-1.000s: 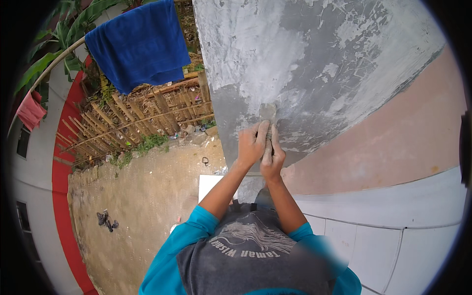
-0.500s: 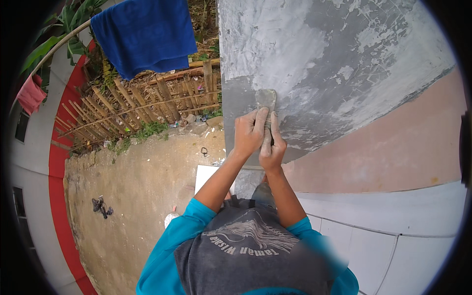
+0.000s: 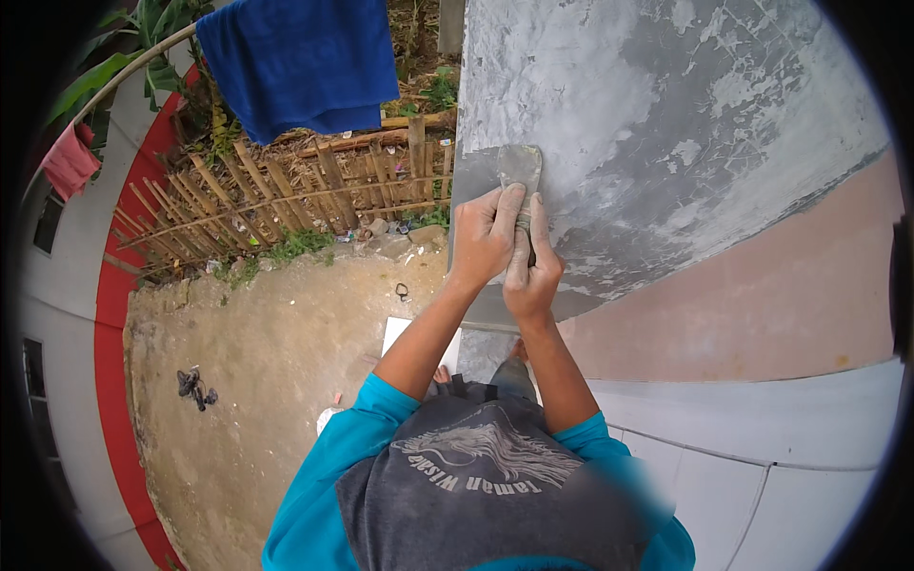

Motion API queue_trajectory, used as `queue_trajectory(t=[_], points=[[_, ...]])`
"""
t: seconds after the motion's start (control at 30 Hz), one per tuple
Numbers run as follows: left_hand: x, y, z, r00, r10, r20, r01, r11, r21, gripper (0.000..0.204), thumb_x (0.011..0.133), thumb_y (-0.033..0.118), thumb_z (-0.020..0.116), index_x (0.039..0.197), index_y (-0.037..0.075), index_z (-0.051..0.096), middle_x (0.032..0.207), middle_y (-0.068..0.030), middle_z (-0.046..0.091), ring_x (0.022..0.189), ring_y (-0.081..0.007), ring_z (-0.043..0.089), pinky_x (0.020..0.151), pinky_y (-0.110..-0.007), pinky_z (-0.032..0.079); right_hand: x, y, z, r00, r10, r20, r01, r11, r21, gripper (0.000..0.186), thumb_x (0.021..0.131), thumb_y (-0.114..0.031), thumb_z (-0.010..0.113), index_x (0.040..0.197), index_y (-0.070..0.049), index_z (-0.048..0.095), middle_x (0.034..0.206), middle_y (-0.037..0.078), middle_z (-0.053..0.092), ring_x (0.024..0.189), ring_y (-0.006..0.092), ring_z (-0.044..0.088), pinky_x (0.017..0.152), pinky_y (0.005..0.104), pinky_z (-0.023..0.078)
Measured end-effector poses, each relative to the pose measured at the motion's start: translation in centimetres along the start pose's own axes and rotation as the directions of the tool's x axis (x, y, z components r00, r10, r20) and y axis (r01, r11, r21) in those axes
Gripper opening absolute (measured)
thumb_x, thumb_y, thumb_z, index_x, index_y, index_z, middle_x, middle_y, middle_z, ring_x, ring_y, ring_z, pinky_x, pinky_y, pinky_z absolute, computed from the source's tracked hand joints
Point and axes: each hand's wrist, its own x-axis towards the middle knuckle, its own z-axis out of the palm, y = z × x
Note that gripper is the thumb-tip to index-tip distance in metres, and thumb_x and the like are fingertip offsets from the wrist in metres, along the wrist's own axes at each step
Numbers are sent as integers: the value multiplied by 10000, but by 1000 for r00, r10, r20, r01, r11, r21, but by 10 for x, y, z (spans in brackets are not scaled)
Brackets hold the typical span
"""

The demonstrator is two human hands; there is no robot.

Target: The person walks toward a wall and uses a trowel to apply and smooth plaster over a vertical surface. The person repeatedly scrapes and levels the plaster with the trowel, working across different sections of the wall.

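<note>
A flat putty knife (image 3: 520, 166), smeared with grey, lies with its blade against the grey plastered wall (image 3: 624, 105), close to the wall's left edge. My left hand (image 3: 484, 233) is closed on it, fingers pressed along the blade's lower part. Just to the right and lower, my right hand (image 3: 535, 278) wraps the handle, which the fingers mostly hide. Grey residue coats the fingers of both hands. Around the blade the surface is smooth dark grey; whitish, patchy plaster spreads above and to the right.
A blue towel (image 3: 300, 71) and a pink cloth (image 3: 71, 162) hang from a pole at upper left. Behind them runs a bamboo fence (image 3: 286, 195). A white board (image 3: 395, 333) is on the ground by my feet. Dark crumpled litter (image 3: 195, 387) lies on the concrete. A pinkish wall band (image 3: 733, 295) borders the plaster.
Both hands and the putty knife have moved up the wall and slightly toward its left edge. The grip looks the same. My view has shifted a little.
</note>
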Motion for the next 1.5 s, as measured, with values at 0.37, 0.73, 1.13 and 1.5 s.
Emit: queue_trajectory(t=[0.37,0.73,1.13,1.5], points=[[-9,-4,-14,993,-118,-4,117,991,-64,442,1116,286,590,816,-28,674,627,8,572,627,-66,458,543,-339,403,-9,-3,18,1000,-19,15,19,999,-41,478,1039,-19,549,1508,72,566,1201,289,766,957,332,811,762,377,622],[-40,-19,-24,972,-233,33,232,972,47,452,1117,282,581,801,-35,650,619,-20,556,625,-74,461,547,-342,398,-47,1,32,998,-63,-20,61,995,-82,486,1041,-14,546,1520,67,556,1223,282,763,1029,346,798,838,385,619],[-48,-26,-30,965,-258,49,257,966,36,472,1120,311,583,785,-15,651,627,3,546,634,-68,463,548,-330,389,-64,11,37,999,40,14,-38,994,-99,490,1063,-56,559,1542,46,540,1202,285,762,1010,326,800,828,382,619],[-83,-89,-24,902,-424,83,418,905,83,458,1097,319,598,860,-54,718,630,-187,619,581,-150,537,575,-407,457,-96,32,19,944,285,168,-280,958,-56,490,1072,-42,495,1546,81,510,1354,295,676,1249,373,677,1032,416,532]])
